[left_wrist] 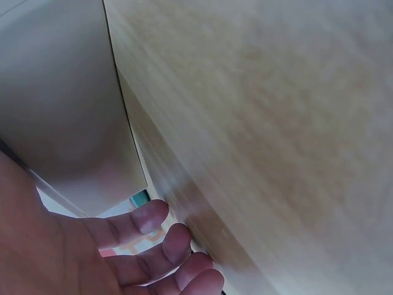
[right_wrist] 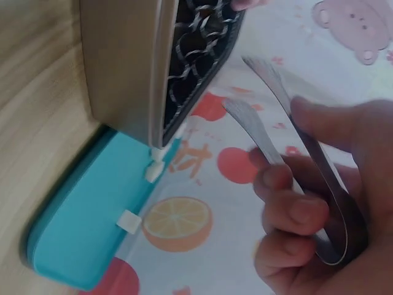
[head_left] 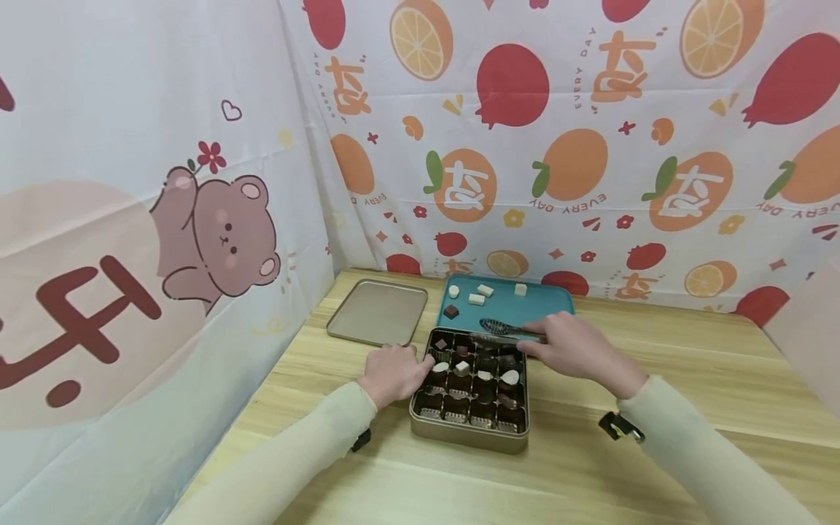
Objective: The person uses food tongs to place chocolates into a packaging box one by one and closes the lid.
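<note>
A bronze-coloured tin (head_left: 469, 435) with a dark divided insert stands before me. White and dark chocolates fill several compartments toward its back, while the front row holds clear ridged liners. My left hand (head_left: 392, 373) steadies the tin's left side, thumb at the rim; in the left wrist view its fingers (left_wrist: 150, 216) extend loosely beside the tin wall. My right hand (head_left: 577, 350) grips black tongs (head_left: 495, 326) over the tin's back right corner. Seen from the right wrist, the tips of the tongs (right_wrist: 245, 120) are apart with nothing between them.
Behind the tin lies a teal tray (head_left: 512, 310) with several white pieces (head_left: 477, 299) and one dark chocolate (head_left: 450, 312). A flat beige tray (head_left: 377, 313) is at the back left. Printed cloth (head_left: 512, 153) hangs behind and to the left of the wooden table (head_left: 656, 408).
</note>
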`<state>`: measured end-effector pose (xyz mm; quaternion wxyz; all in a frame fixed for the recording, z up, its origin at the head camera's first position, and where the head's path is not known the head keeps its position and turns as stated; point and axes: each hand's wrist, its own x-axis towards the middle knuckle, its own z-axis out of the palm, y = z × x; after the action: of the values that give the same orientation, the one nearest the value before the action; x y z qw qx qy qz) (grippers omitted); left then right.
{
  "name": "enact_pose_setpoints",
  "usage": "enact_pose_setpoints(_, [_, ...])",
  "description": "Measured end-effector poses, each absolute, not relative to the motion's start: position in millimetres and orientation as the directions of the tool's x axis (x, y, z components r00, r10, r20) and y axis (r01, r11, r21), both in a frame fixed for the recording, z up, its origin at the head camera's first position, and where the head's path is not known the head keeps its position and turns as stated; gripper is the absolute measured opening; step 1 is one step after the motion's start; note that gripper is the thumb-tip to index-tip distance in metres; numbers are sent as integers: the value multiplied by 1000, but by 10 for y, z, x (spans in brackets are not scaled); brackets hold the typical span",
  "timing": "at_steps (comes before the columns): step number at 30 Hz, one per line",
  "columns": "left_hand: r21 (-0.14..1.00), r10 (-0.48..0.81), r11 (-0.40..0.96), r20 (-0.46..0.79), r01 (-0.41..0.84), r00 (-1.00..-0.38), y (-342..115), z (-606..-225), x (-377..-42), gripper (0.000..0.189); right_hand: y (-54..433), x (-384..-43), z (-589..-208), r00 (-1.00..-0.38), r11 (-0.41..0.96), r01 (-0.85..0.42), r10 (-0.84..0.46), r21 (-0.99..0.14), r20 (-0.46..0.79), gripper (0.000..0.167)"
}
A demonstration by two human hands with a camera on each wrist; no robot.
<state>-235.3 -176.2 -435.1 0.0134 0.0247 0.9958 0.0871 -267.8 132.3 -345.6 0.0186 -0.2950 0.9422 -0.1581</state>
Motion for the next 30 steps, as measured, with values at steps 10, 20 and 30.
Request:
enact_pose_setpoints(10, [187, 41, 982, -33, 34, -999, -1775, -4354, -2330, 71, 830, -3234, -3603, -884, 863, -450, -467, -230, -23, 49])
enact_pose_setpoints(20, [177, 39, 984, -41, 31, -998, -1746, -4337, -2309, 69, 596, -3570, -3780, -885, 872, -437, -461, -220, -71, 36])
enact_pose_setpoints(30, [172, 34, 985, -35, 28, -999, -1759, -4327, -2317, 65, 419, -3621, -3779, -882, 881, -441, -461, -170, -102, 26])
